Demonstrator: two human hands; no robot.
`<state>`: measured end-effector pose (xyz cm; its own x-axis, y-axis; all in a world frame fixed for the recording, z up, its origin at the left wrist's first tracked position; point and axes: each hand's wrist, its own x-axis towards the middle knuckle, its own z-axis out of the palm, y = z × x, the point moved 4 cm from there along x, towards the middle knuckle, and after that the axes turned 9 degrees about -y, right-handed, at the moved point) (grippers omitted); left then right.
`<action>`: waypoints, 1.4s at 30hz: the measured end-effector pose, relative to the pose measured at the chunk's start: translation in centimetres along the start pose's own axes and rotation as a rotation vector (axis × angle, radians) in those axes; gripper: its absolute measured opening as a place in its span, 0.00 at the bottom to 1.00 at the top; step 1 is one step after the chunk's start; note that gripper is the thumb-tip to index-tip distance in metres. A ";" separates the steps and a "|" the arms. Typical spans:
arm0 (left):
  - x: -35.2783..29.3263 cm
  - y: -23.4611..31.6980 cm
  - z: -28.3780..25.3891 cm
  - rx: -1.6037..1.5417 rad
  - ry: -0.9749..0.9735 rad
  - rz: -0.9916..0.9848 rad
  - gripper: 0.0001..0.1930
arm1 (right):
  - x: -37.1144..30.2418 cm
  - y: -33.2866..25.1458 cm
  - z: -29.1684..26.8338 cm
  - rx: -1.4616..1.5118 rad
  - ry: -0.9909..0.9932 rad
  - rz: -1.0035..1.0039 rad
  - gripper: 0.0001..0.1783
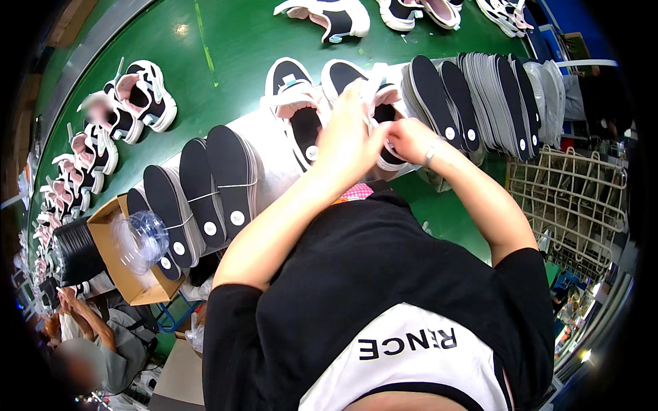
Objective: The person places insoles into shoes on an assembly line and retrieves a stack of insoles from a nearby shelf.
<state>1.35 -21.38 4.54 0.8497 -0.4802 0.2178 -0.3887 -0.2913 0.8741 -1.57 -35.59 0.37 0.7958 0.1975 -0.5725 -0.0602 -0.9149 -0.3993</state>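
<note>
And here we are, both hands at the same sneaker, a white, black and pink one just off centre towards one o'clock. My left hand reaches across the tongue side, fingers together and pointing to twelve; my right hand comes in from four, curled narrow at the rim of the opening. What sits between the fingertips is hidden, so I cannot tell whether either has a firm pinch!

Just beside my left hand, at twelve, the other sneaker stands with its toe towards twelve and its black opening facing me. Both are on a pale strip, and it's tight along there: bundled black insoles crowd in at ten, more insole stacks at two, close past my right wrist. Room? Look to eleven: a broad stretch of green surface runs from the pair out to a curving line of shoes at ten, with another shoe up at twelve near the top of my view.

Edges, then: a wire rack at three, bars facing in; a cardboard box at eight, with clear coiled plastic by its open side; and past it, a co-worker in a grey top, well apart from my hands
</note>
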 end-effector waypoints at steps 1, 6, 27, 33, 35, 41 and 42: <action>1.0 -0.1 1.8 0.210 0.048 0.058 0.23 | 0.7 -0.3 0.3 0.062 0.002 -0.051 0.10; 3.2 -4.2 5.0 0.050 -0.159 -0.036 0.19 | 2.4 -1.0 0.7 -0.121 -0.198 0.380 0.15; 0.3 -2.2 -1.1 -0.067 -0.116 -0.122 0.26 | -4.6 5.4 -4.2 0.857 0.565 0.082 0.09; -2.4 -4.0 -0.2 0.380 -0.353 -0.388 0.45 | -1.9 5.5 2.7 0.439 0.253 0.162 0.17; -1.7 -4.0 1.2 0.460 -0.437 -0.370 0.49 | -0.8 4.1 3.8 0.756 0.206 -0.050 0.17; 2.1 -6.8 -2.6 0.469 -0.285 -0.436 0.31 | 0.9 2.2 -1.2 0.515 0.202 -0.082 0.15; 2.8 -7.4 -4.2 0.486 -0.209 -0.436 0.31 | 1.6 2.5 -2.2 0.511 0.217 -0.088 0.15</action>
<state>8.12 -17.12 0.48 0.8974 -0.3699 -0.2405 -0.1841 -0.8092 0.5579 0.91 -38.31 0.07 0.9135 0.1393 -0.3823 -0.2290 -0.6007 -0.7660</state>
